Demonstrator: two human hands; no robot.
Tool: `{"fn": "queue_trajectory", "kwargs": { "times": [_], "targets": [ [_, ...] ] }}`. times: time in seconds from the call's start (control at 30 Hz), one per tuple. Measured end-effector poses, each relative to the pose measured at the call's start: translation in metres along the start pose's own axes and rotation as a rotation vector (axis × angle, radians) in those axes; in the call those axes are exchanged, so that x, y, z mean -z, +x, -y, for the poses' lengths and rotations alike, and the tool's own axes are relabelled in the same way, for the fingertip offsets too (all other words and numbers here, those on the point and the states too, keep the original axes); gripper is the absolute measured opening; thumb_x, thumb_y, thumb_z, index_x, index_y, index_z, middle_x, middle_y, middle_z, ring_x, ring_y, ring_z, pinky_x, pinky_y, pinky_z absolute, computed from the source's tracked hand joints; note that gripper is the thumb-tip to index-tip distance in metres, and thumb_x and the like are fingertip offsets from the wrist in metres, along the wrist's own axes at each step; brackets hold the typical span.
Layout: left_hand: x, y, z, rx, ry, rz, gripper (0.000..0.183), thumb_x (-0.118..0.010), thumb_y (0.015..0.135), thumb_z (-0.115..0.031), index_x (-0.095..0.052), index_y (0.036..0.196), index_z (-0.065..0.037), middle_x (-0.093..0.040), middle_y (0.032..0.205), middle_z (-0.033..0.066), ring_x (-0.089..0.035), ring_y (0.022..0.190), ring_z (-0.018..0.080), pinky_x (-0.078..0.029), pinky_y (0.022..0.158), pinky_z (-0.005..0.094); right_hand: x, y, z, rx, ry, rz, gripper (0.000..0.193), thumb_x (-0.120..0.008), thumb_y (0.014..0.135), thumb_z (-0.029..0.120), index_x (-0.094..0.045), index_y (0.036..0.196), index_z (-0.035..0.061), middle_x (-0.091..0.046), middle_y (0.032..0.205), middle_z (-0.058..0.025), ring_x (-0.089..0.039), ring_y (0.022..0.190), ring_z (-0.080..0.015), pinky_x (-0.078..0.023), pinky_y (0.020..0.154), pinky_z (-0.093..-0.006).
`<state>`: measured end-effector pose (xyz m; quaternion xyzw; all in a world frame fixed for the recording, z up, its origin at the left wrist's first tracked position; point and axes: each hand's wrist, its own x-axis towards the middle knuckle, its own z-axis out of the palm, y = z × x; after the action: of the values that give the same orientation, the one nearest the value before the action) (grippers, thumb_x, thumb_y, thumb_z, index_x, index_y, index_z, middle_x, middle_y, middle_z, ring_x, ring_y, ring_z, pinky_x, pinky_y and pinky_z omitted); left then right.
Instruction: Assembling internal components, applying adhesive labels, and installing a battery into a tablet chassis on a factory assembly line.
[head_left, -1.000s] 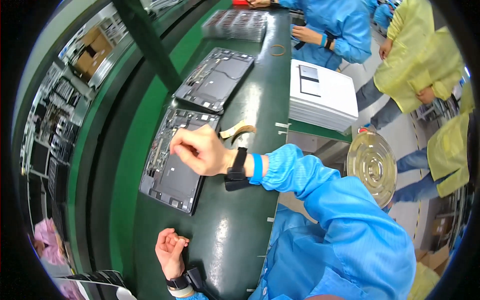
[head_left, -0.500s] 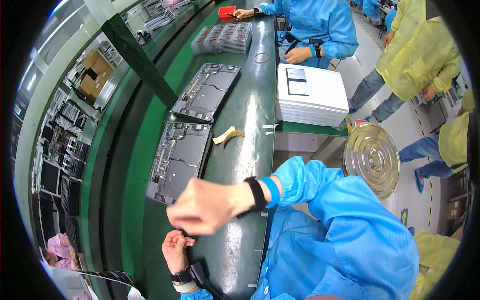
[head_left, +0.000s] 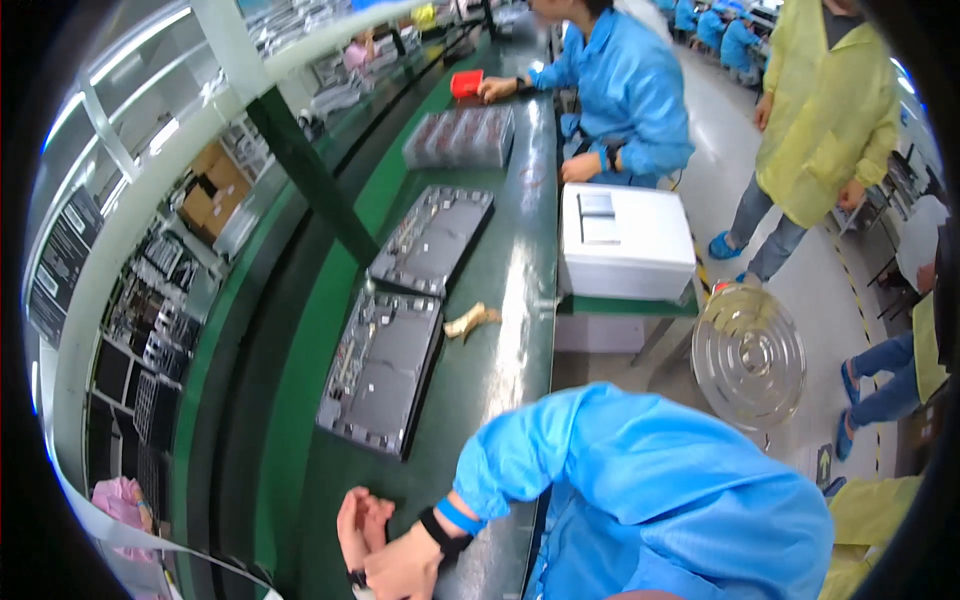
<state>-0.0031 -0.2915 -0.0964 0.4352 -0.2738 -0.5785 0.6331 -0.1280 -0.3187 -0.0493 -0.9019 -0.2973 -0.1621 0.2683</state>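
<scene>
Head camera: left hand is curving half-open; right hand is overlapping it near the wrist, grip impossible to tell; nearer opened laptop is lying at twelve o'clock from both.

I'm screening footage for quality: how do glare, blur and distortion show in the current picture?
Head view: glare streaks the green bench; head view: the tray stack and dark device shells look blurred, fine parts smeared; head view: the white beam bows along the left side.
</scene>
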Motion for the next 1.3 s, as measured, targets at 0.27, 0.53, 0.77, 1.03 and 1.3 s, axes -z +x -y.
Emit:
{"fn": "queue_trajectory", "kwargs": {
  "times": [0.27, 0.53, 0.77, 1.03, 1.3],
  "targets": [
    [-0.023, -0.022, -0.022, 0.125, -0.104, -0.017, 0.021, -0.057, 0.098, -0.016, -0.061, 0.112, -0.001, -0.063, 0.086, 0.0063, -0.061, 0.088, 0.0194, -0.049, 0.093, 0.0349, -0.016, -0.006, -0.002, -0.032, -0.080, -0.274, 0.025, -0.059, 0.088, 0.024, -0.067, 0.098, 0.0026, -0.070, 0.085, -0.0178, -0.068, 0.073, -0.0350, -0.055, 0.070, -0.0455],
    [-0.017, -0.008, -0.018, 0.192, -0.218, -0.002, 0.020, -0.058, 0.097, -0.016, -0.064, 0.109, -0.002, -0.061, 0.082, 0.0059, -0.061, 0.083, 0.0191, -0.050, 0.087, 0.0340, -0.043, -0.014, -0.014, 0.060, -0.315, -0.279, 0.022, -0.059, 0.083, 0.024, -0.065, 0.087, 0.0029, -0.065, 0.079, -0.0178, -0.065, 0.071, -0.0361, -0.052, 0.065, -0.0459],
    [-0.011, 0.008, -0.014, 0.085, -0.126, 0.121, 0.026, -0.049, 0.101, -0.021, -0.057, 0.115, 0.000, -0.048, 0.076, 0.0008, -0.049, 0.072, 0.0142, -0.048, 0.080, 0.0354, -0.050, 0.000, 0.018, 0.156, 0.179, -0.439, 0.020, -0.061, 0.076, 0.016, -0.050, 0.064, 0.0054, -0.054, 0.056, -0.0112, -0.057, 0.054, -0.0315, -0.044, 0.049, -0.0431],
    [-0.004, 0.005, -0.002, 0.050, -0.190, 0.210, 0.031, -0.048, 0.103, -0.023, -0.056, 0.119, 0.003, -0.068, 0.093, 0.0164, -0.070, 0.091, 0.0302, -0.057, 0.082, 0.0381, -0.038, -0.004, 0.025, 0.081, 0.474, -0.052, 0.017, -0.062, 0.081, 0.012, -0.053, 0.070, 0.0035, -0.056, 0.059, -0.0111, -0.058, 0.053, -0.0302, -0.047, 0.050, -0.0408],
    [-0.004, 0.008, 0.006, 0.056, -0.271, 0.203, 0.026, -0.048, 0.103, -0.022, -0.056, 0.109, 0.002, -0.068, 0.086, 0.0140, -0.070, 0.086, 0.0293, -0.057, 0.078, 0.0368, -0.035, -0.002, 0.029, 0.211, 0.516, 0.124, 0.023, -0.065, 0.081, 0.012, -0.049, 0.065, 0.0058, -0.050, 0.055, -0.0065, -0.054, 0.049, -0.0257, -0.045, 0.047, -0.0366]
  ]
}}
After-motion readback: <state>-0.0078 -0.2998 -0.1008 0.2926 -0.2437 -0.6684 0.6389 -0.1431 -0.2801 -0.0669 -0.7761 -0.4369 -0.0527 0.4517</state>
